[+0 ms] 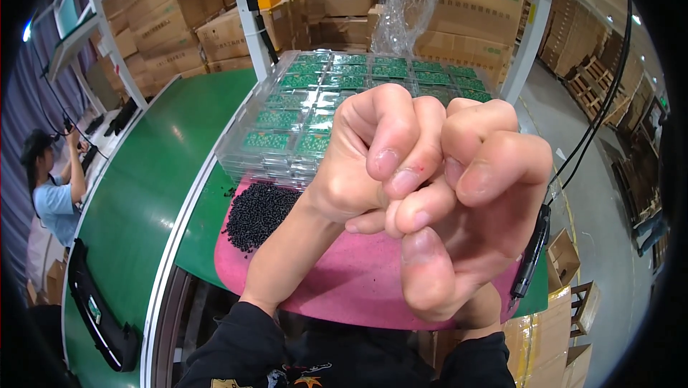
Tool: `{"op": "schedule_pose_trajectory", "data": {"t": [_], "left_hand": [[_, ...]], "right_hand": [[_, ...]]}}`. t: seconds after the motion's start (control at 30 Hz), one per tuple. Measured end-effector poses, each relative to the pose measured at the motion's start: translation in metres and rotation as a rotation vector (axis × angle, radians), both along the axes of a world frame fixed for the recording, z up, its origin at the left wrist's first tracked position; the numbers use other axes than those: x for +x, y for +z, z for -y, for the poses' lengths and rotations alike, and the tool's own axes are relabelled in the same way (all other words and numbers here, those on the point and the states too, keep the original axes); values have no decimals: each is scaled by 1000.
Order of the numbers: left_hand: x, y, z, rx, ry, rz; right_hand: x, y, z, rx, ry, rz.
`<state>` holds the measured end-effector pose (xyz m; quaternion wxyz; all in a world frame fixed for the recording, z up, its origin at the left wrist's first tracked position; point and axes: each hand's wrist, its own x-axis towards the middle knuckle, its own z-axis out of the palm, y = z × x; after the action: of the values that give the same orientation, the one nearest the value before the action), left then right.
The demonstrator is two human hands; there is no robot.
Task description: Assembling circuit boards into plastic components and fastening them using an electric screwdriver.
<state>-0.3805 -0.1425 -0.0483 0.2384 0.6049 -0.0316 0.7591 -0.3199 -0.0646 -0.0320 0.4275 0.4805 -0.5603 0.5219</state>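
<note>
Both of my hands are raised close to the camera, pressed together. My left hand [358,166] has its fingers curled into a fist. My right hand [466,209] is curled too, and its fingers interlock with the left ones. I see nothing held in either hand. Below them lies a pink mat [351,280] with a pile of small black parts [258,214] on its left end. Behind the hands stands a stack of clear trays [315,101] filled with green circuit boards.
A green conveyor belt [143,194] runs along the left, where another person [54,187] works. A black electric screwdriver [530,259] hangs on a cable at the right. Cardboard boxes [466,8] are stacked behind, with a white post [247,15] and a crumpled plastic bag.
</note>
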Motion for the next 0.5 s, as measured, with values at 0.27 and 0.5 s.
{"op": "schedule_pose_trajectory", "data": {"t": [0.27,0.5], "left_hand": [[6,-2,0,10,-133,113],[4,-6,-6,62,-265,142]], "right_hand": [[-20,-3,10,-75,314,-114],[-20,0,25,-280,274,-173]]}}
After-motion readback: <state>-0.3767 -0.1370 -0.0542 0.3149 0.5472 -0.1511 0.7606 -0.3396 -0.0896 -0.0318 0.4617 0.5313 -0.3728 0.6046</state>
